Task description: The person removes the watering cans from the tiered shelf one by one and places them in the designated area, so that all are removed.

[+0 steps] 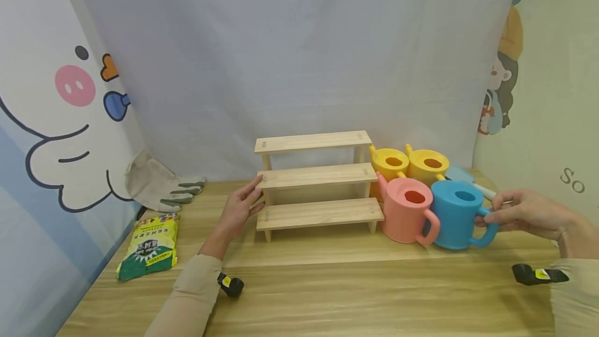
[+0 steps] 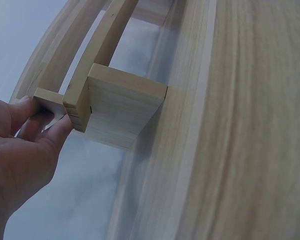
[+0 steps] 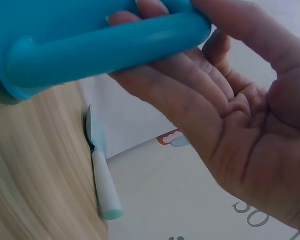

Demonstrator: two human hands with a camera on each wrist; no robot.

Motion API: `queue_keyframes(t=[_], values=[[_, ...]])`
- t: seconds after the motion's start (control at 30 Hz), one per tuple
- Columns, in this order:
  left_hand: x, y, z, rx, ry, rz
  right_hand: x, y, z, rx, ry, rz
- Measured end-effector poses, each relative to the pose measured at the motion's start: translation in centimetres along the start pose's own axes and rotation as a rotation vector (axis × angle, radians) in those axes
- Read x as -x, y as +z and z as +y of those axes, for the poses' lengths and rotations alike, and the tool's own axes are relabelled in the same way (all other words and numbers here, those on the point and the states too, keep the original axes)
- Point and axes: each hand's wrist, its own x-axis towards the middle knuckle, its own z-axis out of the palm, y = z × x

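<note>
A three-tier wooden shelf (image 1: 319, 176) stands on the table in the middle of the head view. My left hand (image 1: 238, 207) holds its left end at the middle board; the left wrist view has the thumb and fingers (image 2: 59, 132) around the wood there. To the right, my right hand (image 1: 531, 213) grips the handle of a blue watering can (image 1: 451, 220), fingers passing through the handle loop (image 3: 105, 50). The blue can stands upright, close beside a pink watering can (image 1: 402, 217). Two yellow watering cans (image 1: 390, 156) are behind them, partly hidden.
A trowel (image 3: 107, 185) with a pale handle lies behind the blue can. At the left are a work glove (image 1: 156, 183) and a green-yellow bag (image 1: 150, 248). Cloth hangs behind the table (image 1: 355, 300), and printed curtains flank both sides.
</note>
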Motion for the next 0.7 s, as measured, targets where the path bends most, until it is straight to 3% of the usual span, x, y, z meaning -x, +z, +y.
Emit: queue_keyframes(t=[0.27, 0.4, 0.5, 0.7], values=[[0.0, 0.0, 0.0, 0.009, 0.001, 0.005, -0.8, 0.4, 0.3, 0.011, 0.010, -0.085], [0.0, 0.0, 0.0, 0.010, 0.001, 0.004, -0.9, 0.5, 0.3, 0.020, 0.015, -0.083], [0.1, -0.1, 0.0, 0.014, 0.004, 0.004, -0.9, 0.8, 0.0, 0.098, 0.044, -0.030], [0.2, -0.1, 0.0, 0.019, 0.002, 0.010, -0.6, 1.5, -1.1, 0.351, 0.149, 0.114]])
